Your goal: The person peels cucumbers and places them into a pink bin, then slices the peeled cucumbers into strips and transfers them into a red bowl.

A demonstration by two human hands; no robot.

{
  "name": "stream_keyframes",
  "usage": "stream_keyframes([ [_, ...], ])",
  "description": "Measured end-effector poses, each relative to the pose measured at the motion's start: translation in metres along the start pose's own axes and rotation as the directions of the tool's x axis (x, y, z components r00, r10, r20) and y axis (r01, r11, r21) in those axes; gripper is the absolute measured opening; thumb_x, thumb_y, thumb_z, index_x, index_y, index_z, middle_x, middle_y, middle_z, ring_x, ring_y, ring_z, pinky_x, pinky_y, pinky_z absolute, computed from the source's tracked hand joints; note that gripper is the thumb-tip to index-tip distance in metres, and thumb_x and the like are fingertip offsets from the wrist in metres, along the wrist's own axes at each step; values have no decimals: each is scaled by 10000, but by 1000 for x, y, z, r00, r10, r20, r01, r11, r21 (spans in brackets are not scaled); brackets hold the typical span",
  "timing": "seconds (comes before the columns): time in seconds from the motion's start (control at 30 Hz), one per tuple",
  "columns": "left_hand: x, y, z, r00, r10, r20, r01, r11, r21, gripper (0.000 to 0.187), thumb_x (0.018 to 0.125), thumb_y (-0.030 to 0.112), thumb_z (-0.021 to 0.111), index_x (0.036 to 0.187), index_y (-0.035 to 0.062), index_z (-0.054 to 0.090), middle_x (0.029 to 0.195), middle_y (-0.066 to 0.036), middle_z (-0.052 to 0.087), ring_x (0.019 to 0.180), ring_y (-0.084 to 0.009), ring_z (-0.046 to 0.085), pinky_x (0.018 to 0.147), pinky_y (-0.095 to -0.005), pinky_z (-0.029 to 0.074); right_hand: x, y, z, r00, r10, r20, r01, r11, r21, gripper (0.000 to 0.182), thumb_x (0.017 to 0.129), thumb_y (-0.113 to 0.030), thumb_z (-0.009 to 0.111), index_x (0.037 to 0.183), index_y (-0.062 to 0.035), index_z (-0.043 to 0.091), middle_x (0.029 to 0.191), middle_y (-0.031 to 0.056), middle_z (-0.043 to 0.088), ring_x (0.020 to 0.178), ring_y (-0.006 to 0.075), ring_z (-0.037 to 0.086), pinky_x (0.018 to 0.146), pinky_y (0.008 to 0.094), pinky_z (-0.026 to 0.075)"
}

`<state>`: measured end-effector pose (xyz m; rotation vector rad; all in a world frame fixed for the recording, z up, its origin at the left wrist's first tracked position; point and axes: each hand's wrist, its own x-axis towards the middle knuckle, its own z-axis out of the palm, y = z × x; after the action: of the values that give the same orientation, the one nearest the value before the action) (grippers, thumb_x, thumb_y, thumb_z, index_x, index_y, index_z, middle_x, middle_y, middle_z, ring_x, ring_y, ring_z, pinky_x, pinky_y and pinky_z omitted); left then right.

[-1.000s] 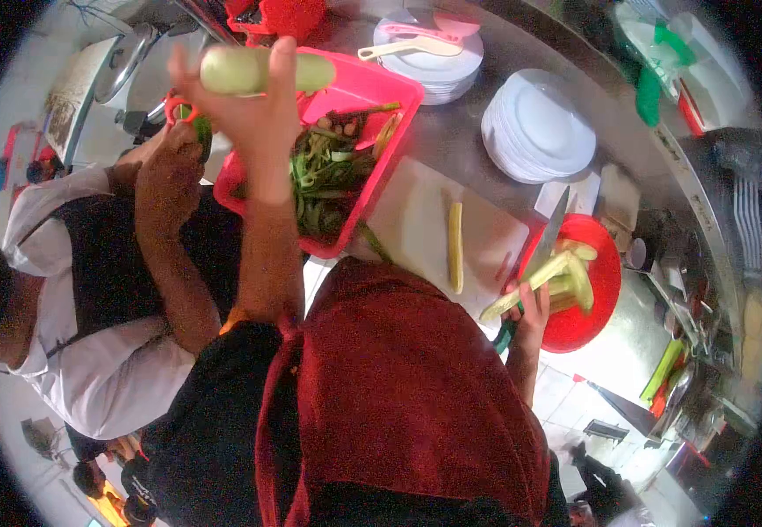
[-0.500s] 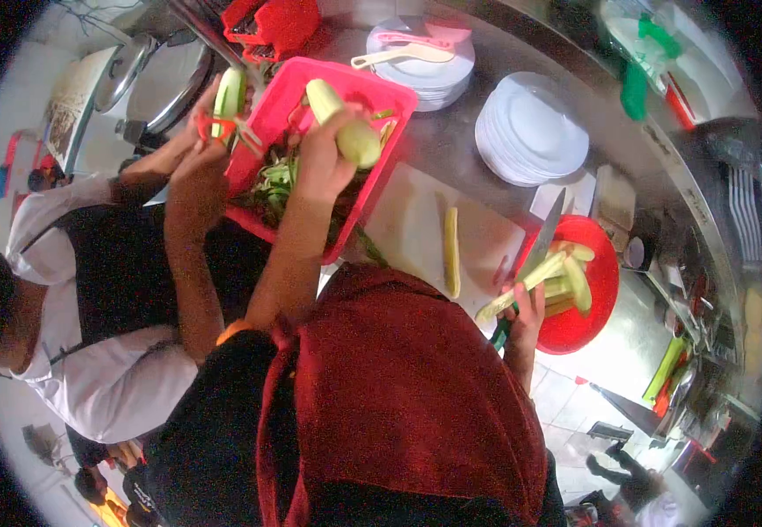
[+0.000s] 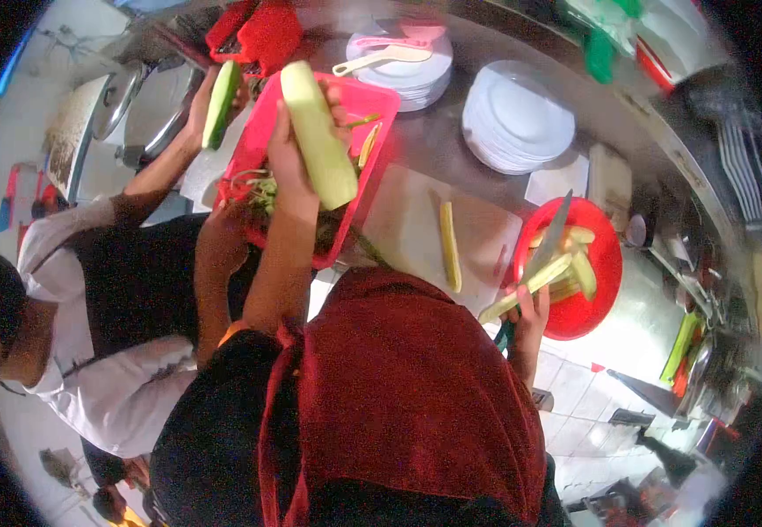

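Note:
My left hand [image 3: 291, 167] is closed around a thick, pale peeled cucumber [image 3: 319, 140], held over a pink-red tub [image 3: 388, 119] with green peelings inside. At the red bowl [image 3: 607, 285], my right hand [image 3: 532, 318] grips the green handle of a knife [image 3: 549, 235], blade pointing up and away. A long cut cucumber piece [image 3: 526, 292] lies against the fingers of that hand; part of the grip is hidden. More pale cucumber pieces [image 3: 581, 272] sit in the bowl. Between my hands, a narrow yellowish strip [image 3: 449, 246] rests on a white cutting board [image 3: 407, 211].
To my left, a co-worker's hand holds a partly green cucumber [image 3: 220, 105]; the co-worker's other hand is at the tub's near edge. Two stacks of white plates [image 3: 521, 123] stand behind the board, one with a cream-handled utensil [image 3: 390, 58] on top. Metal pots [image 3: 166, 97] are far left.
The cucumber in my left hand has swung more upright and moved slightly left. The co-worker's peeling hand has dropped from their cucumber toward the tub. My right hand stays at the bowl.

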<state>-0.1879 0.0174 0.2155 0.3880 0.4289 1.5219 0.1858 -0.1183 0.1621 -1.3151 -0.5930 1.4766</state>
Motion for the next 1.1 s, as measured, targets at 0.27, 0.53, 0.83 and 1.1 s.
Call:
stream_keyframes([
  [0.27, 20, -92, 55, 908, -420, 8, 191, 429, 883, 509, 900, 216, 560, 1351, 91, 362, 1162, -151, 546, 903, -255, 597, 720, -361, 525, -50, 2, -44, 977, -86, -193, 91, 996, 15, 362, 890, -171, 601, 1204, -73, 449, 842, 55, 579, 634, 111, 550, 484, 214, 432],
  [0.53, 14, -326, 125, 703, -685, 191, -315, -60, 947, 679, 823, 265, 672, 1356, -3, 348, 1212, -263, 529, 1129, -348, 542, 958, -444, 422, -91, -4, -75, 902, -154, -402, 208, 974, 93, 226, 911, -159, 558, 1094, -68, 462, 765, 41, 535, 463, 48, 360, 417, 217, 353],
  [0.83, -74, -245, 84, 638, -658, 400, -47, 486, 873, 421, 926, 210, 565, 1260, -15, 442, 1089, -176, 607, 1003, -269, 615, 875, -385, 489, -53, -11, -51, 968, -199, -154, 166, 964, -206, 306, 885, -149, 607, 1138, -43, 471, 789, 43, 573, 561, 96, 518, 454, 222, 400],
  [1.1, -117, -142, 60, 878, -476, -54, 363, 587, 723, 554, 995, 516, 268, 1145, 14, 448, 890, -89, 599, 724, -163, 620, 562, -287, 527, 16, -28, 85, 897, -85, 434, 271, 881, -387, 384, 874, -92, 634, 1180, 0, 420, 850, 107, 612, 493, 147, 591, 425, 283, 467],
])
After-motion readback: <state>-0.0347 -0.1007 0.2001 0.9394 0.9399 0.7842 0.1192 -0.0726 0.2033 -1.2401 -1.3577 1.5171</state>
